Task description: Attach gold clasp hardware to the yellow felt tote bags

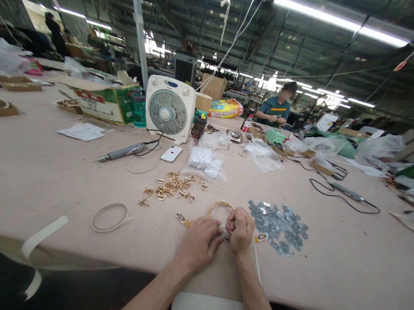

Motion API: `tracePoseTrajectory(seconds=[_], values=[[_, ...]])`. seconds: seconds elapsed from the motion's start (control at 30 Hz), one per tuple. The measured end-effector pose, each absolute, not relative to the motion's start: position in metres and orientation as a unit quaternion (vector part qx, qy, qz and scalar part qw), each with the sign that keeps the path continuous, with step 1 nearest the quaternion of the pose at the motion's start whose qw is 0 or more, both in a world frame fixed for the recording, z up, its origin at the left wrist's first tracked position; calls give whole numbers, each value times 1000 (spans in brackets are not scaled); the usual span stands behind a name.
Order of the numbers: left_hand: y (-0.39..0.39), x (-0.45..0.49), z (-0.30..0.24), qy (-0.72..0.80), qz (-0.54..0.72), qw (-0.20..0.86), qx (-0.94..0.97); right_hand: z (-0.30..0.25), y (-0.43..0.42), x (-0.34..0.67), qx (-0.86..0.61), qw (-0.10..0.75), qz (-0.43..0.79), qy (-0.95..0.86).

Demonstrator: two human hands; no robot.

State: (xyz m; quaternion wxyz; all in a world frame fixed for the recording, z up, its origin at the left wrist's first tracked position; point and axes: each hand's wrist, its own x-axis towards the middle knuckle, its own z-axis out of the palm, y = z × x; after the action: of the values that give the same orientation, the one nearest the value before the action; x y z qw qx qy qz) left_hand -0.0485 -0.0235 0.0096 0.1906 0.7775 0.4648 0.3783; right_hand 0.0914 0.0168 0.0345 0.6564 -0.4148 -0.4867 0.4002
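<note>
At the near edge of the surface [311, 280], a tan panel [219, 281] is steadied, it seems, by the bent left hand [203, 242] (whether gripping, cannot be told), beside the closed right hand [240, 229]. For easy reach, apparently, gold fittings [171, 186] are laid far-left, grey plates [273, 222] right.

Bare forearms [160, 284] angled inward, left hand [201, 242] palm-down, right hand [240, 230] curled fist-like just beside it

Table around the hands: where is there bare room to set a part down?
Mostly bare: right of the grey metal plates, nearer than the right corded tool; and left, between the white coil and left corded tool. Crowded: beside the right hand, with plates close by, and beyond the left hand, where gold metal pieces lie scattered.
</note>
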Motion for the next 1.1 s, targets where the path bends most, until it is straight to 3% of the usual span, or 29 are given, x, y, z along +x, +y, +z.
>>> tracePoseTrajectory(seconds=[0.37,0.6,0.8,0.97,1.1], values=[[-25,-47,18,455,309,159,820,61,7,104,-330,714,396,-474],[-26,-43,24,450,323,159,817,41,10,97,-426,632,380,-525],[-27,-45,21,454,319,160,817,62,0,96,-342,692,379,-510],[-27,-44,23,454,329,165,811,44,2,95,-389,653,382,-525],[-27,-44,21,460,330,160,809,31,0,99,-365,683,424,-470]])
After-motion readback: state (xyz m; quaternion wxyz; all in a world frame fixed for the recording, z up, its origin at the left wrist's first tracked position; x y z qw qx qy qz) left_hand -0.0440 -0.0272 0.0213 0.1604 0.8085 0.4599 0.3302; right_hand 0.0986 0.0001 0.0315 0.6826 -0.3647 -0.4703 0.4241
